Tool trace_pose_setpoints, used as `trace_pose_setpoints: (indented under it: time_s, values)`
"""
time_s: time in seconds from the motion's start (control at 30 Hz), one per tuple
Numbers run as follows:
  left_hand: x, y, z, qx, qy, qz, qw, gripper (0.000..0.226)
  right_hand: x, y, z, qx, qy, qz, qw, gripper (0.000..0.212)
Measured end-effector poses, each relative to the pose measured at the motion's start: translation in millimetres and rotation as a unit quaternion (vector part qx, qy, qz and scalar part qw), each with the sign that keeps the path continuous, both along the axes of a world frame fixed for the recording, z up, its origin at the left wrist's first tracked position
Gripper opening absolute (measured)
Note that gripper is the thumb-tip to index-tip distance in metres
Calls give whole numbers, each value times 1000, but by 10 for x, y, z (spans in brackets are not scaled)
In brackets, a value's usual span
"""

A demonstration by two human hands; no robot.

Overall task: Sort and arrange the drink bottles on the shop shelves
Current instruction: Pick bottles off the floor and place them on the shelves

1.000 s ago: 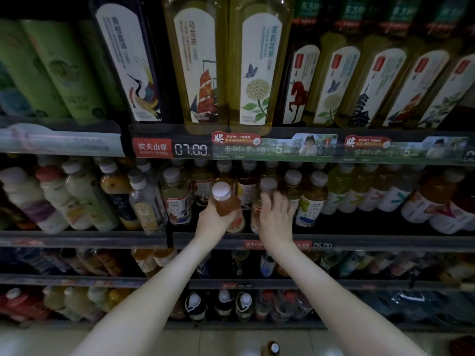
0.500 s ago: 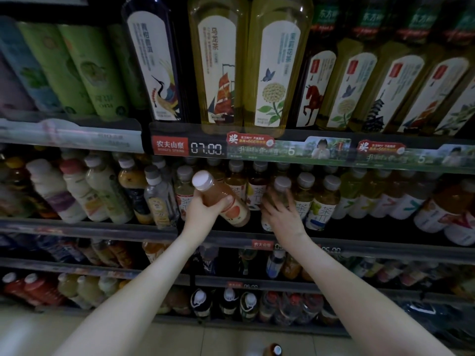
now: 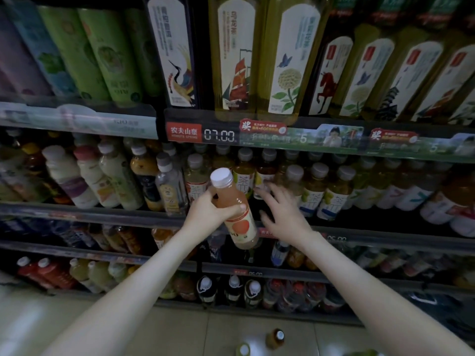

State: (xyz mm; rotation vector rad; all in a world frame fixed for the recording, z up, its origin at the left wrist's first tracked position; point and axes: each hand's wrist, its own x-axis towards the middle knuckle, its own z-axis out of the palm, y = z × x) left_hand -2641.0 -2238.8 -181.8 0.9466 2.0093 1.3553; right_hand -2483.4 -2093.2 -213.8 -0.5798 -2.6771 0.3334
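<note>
My left hand (image 3: pixel 209 210) grips an orange-pink drink bottle (image 3: pixel 237 219) with a white cap, held tilted in front of the middle shelf (image 3: pixel 102 214). My right hand (image 3: pixel 281 213) is spread with fingers apart just right of that bottle, holding nothing, in front of a dark gap in the row. Behind it stand tea bottles with grey caps (image 3: pixel 311 192), some with yellow-green contents. Its fingertips look blurred.
Tall tea bottles (image 3: pixel 288 65) fill the top shelf above a price strip (image 3: pixel 218 134). Milky and juice bottles (image 3: pixel 108 181) stand at the middle shelf's left. Lower shelves hold more bottles (image 3: pixel 253 291). Two bottles (image 3: pixel 275 337) stand on the floor below.
My left hand has pulled the orange-pink bottle off the shelf, tilting it toward me. My right hand has let go of the grey-capped bottle and opened.
</note>
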Motion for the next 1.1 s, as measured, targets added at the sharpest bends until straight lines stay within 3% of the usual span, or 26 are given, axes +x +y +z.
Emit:
trace_pose_setpoints:
  time_s: [0.03, 0.1, 0.17, 0.23, 0.33, 0.47, 0.6, 0.67, 0.87, 1.03, 1.1]
  values:
    - [34, 28, 55, -7, 1, -20, 1000, 54, 25, -115, 104, -145, 28, 16, 989, 48]
    - [135, 114, 168, -17, -16, -63, 998, 58, 140, -278, 280, -379, 81, 15, 922, 34]
    - [275, 239, 260, -26, -32, -106, 993, 46, 334, -327, 380, -467, 112, -19, 877, 37]
    - [462, 399, 310, -36, -28, -155, 987, 30, 557, -344, 389, -478, 89, -49, 872, 63]
    - [874, 658, 364, -59, 43, -224, 972, 36, 951, -320, 285, -481, 90, -128, 862, 87]
    - [1550, 912, 391, -79, 174, -276, 942, 49, 1534, -260, 269, -468, 131, -216, 847, 81]
    - [2225, 1143, 450, -80, 220, -286, 929, 53, 2113, -137, 417, -451, 140, -247, 846, 49]
    - [2561, 1266, 522, -72, 235, -280, 928, 56, 2420, -55, 517, -428, 156, -277, 846, 47]
    - [3624, 1738, 839, -35, 204, -288, 935, 63, 3489, 396, 727, -383, 252, -318, 830, 49]
    - [4189, 2010, 1124, 64, 145, -258, 953, 40, 4222, 776, 1126, -350, 337, -301, 821, 41]
    - [4280, 2084, 1178, 98, 159, -224, 957, 28, 4373, 901, 1300, -332, 366, -290, 819, 42]
